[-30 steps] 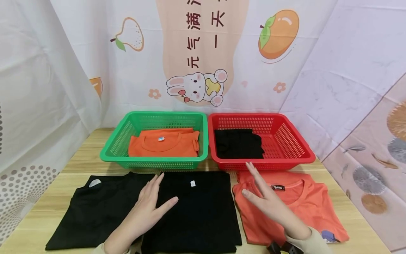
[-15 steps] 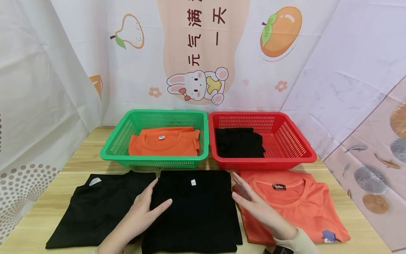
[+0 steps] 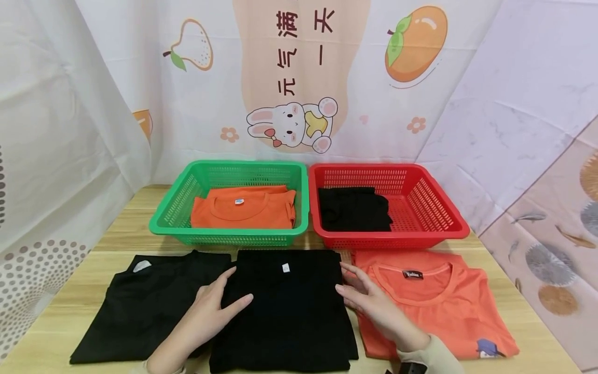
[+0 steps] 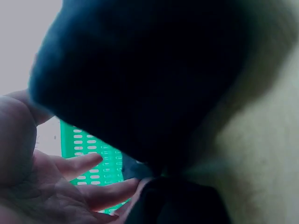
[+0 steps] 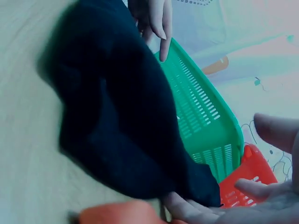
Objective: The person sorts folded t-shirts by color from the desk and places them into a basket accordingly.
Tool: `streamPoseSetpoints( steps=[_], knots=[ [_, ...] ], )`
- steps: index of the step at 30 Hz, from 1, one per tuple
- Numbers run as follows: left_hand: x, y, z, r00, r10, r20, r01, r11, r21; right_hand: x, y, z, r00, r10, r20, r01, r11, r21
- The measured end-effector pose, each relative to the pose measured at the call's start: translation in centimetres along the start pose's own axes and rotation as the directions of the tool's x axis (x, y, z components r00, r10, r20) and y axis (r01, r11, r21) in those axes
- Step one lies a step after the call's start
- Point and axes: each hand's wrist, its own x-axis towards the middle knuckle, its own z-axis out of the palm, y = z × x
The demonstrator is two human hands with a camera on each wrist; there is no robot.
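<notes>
A folded black T-shirt [image 3: 285,322] with a small white neck label lies in the middle of the table. At its left edge is my left hand [image 3: 211,307], thumb spread over the cloth and fingers relaxed. My right hand [image 3: 374,307] is at the opposite edge, its fingertips right at the side of the fabric. Fingers of the left hand [image 4: 51,182] reach along the dark cloth [image 4: 140,79] in the left wrist view. In the right wrist view, the extended fingers of the right hand [image 5: 261,200] meet the lower end of the black shirt [image 5: 117,112].
Another folded black T-shirt [image 3: 140,311] lies on the left, a coral T-shirt [image 3: 434,311] on the right. Behind them stand a green basket [image 3: 229,239] with an orange T-shirt [image 3: 243,210] and a red basket [image 3: 397,239] with black clothing [image 3: 352,210]. A printed curtain [image 3: 196,114] hangs behind.
Both hands have come down to the sides of the middle black T-shirt. The right hand has moved left, off the coral shirt's collar, to the black shirt's right edge.
</notes>
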Motion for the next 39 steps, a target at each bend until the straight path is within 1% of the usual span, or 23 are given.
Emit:
streamPoseSetpoints(
  steps=[3, 7, 10, 14, 17, 21, 22, 27, 28, 29, 30, 32, 34, 36, 37, 39],
  knots=[
    [-0.1, 0.1, 0.1, 1.0, -0.003, 0.013, 0.004, 1.0, -0.027, 0.1, 0.0, -0.2, 0.999, 0.036, 0.023, -0.037, 0.999, 0.039],
    [-0.2, 0.1, 0.3, 1.0, -0.001, 0.024, 0.002, 0.999, -0.046, 0.2, 0.3, -0.2, 0.993, 0.064, 0.099, -0.069, 0.997, 0.043],
    [-0.1, 0.0, 0.3, 1.0, 0.001, 0.022, 0.0, 0.998, -0.066, 0.4, 0.7, 0.0, 0.988, 0.043, 0.148, -0.048, 0.998, 0.03],
    [0.0, 0.0, 0.4, 1.0, -0.001, 0.026, 0.003, 0.996, -0.088, 0.6, 1.3, 0.1, 0.985, -0.01, 0.173, 0.01, 1.0, -0.001],
    [0.0, 0.0, 0.5, 1.0, 0.003, 0.027, -0.001, 0.997, -0.081, 0.7, 1.5, 0.0, 0.986, -0.025, 0.167, 0.027, 1.0, -0.009],
    [0.0, 0.0, 0.7, 1.0, 0.002, 0.016, -0.001, 0.998, -0.068, 0.6, 1.5, -0.1, 0.994, -0.01, 0.113, 0.009, 1.0, 0.006],
    [0.0, 0.0, 0.8, 1.0, 0.014, 0.013, -0.013, 0.997, -0.076, 0.6, 1.4, -0.2, 0.995, -0.003, 0.1, 0.002, 1.0, 0.011],
    [0.7, -0.2, 0.8, 0.999, 0.017, 0.032, -0.012, 0.985, -0.171, 0.7, 1.2, -0.3, 0.998, 0.021, 0.065, -0.022, 1.0, 0.013],
    [0.9, -0.4, 0.9, 0.999, 0.02, 0.043, -0.011, 0.98, -0.198, 0.7, 1.2, -0.3, 0.998, 0.024, 0.064, -0.025, 1.0, 0.013],
    [1.0, -0.5, 0.9, 0.998, 0.005, 0.062, 0.009, 0.974, -0.226, 0.7, 1.3, -0.4, 0.998, 0.025, 0.064, -0.026, 1.0, 0.012],
    [1.1, -0.6, 0.9, 0.997, 0.006, 0.081, 0.015, 0.968, -0.252, 0.7, 1.3, -0.4, 0.997, 0.025, 0.066, -0.026, 1.0, 0.014],
    [1.1, -0.9, 1.1, 0.992, 0.025, 0.124, 0.014, 0.953, -0.303, 0.7, 1.4, -0.5, 0.995, 0.022, 0.095, -0.026, 0.999, 0.038],
    [1.1, -1.1, 1.2, 0.983, 0.062, 0.172, 0.001, 0.94, -0.341, 0.8, 1.6, -0.6, 0.989, 0.006, 0.146, -0.017, 0.997, 0.072],
    [1.0, -1.3, 1.2, 0.968, 0.121, 0.22, -0.027, 0.922, -0.386, 0.8, 1.8, -0.7, 0.978, -0.019, 0.207, -0.003, 0.994, 0.109],
    [1.0, -1.3, 1.1, 0.961, 0.146, 0.233, -0.046, 0.92, -0.39, 0.8, 1.9, -0.7, 0.972, -0.03, 0.232, 0.001, 0.992, 0.123],
    [0.9, -1.3, 0.9, 0.946, 0.194, 0.26, -0.071, 0.905, -0.419, 0.8, 2.0, -0.8, 0.965, -0.052, 0.258, 0.019, 0.992, 0.127]
  ],
)
